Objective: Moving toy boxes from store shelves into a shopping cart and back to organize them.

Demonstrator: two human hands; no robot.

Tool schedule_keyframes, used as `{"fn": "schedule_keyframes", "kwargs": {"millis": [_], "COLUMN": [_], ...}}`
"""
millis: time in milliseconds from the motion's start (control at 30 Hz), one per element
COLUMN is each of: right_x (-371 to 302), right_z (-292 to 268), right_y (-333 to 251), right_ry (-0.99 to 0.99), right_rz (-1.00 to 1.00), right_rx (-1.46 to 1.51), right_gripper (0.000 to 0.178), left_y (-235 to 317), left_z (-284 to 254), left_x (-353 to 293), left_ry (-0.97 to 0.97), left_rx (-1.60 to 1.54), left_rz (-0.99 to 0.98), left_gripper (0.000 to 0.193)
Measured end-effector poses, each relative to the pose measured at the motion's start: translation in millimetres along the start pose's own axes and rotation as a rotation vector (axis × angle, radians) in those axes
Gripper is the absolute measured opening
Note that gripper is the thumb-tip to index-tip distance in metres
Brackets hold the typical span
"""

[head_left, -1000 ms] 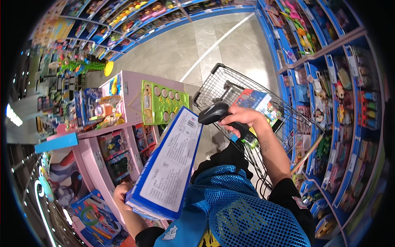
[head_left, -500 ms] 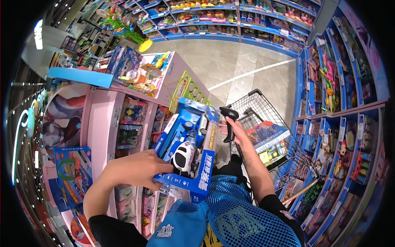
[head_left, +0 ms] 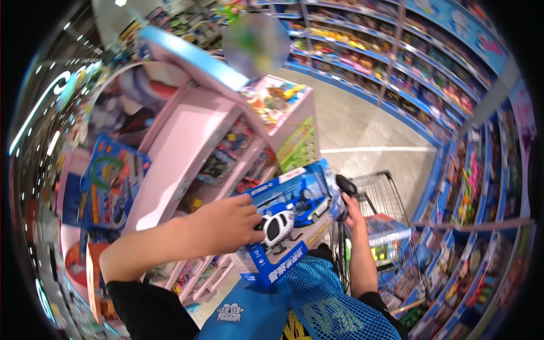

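A blue toy vehicle box with a windowed front lies tilted before my body. Through its window show a white and black toy car and blue toy vehicles. My left hand grips the box's left side, fingers bent over the edge near the white car. At the box's far right end, my right hand is closed around the black handle of a shopping cart; its fingers are partly hidden. In the cart lie a boxed toy and a green-fronted package.
Pink display shelving with packaged toys stands at my left, a blue boxed set beside it. A green panel hangs on its end. Blue toy shelves line the right and far sides, around a tiled floor.
My view has swung to the left, so the shelving sits further right. The box has tilted clockwise, its far end lowered, with my left hand still on it. My right hand stays on the handle.
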State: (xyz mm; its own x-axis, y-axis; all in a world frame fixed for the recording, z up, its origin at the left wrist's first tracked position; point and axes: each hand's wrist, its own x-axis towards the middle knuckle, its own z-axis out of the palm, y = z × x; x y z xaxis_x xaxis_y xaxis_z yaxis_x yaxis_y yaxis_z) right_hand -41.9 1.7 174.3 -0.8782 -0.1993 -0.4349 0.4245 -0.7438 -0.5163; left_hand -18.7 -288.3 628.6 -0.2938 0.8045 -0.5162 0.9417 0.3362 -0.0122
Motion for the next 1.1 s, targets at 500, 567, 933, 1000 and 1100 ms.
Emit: {"fn": "schedule_keyframes", "kwargs": {"millis": [500,567,933,1000,1100], "right_x": [-12.4,-6.0,-49.1,-57.2,-62.9], "right_z": [82.2,85.9,163.0,183.3,214.0], "right_y": [22.2,31.5,-6.5,-12.8,-13.9], "right_ry": [-0.103,-0.125,-0.072,-0.05,-0.088], "right_rz": [-0.156,-0.129,-0.528,-0.631,-0.724], "right_rx": [-0.011,0.016,-0.119,-0.189,-0.26], "right_gripper": [0.038,0.038,0.033,0.04,0.047], "left_y": [-3.8,-2.6,24.3,23.3,34.6], "left_z": [15.4,28.1,110.5,135.9,162.8], "left_x": [-141.5,-156.3,-198.8,-214.3,-231.8], "left_ry": [0.466,0.629,1.305,1.391,1.423], "left_rx": [-0.278,-0.235,-0.472,-0.63,-0.618], "left_rz": [-0.025,-0.232,-0.826,-0.767,-0.892], "left_gripper": [0.05,0.058,0.057,0.065,0.075]}}
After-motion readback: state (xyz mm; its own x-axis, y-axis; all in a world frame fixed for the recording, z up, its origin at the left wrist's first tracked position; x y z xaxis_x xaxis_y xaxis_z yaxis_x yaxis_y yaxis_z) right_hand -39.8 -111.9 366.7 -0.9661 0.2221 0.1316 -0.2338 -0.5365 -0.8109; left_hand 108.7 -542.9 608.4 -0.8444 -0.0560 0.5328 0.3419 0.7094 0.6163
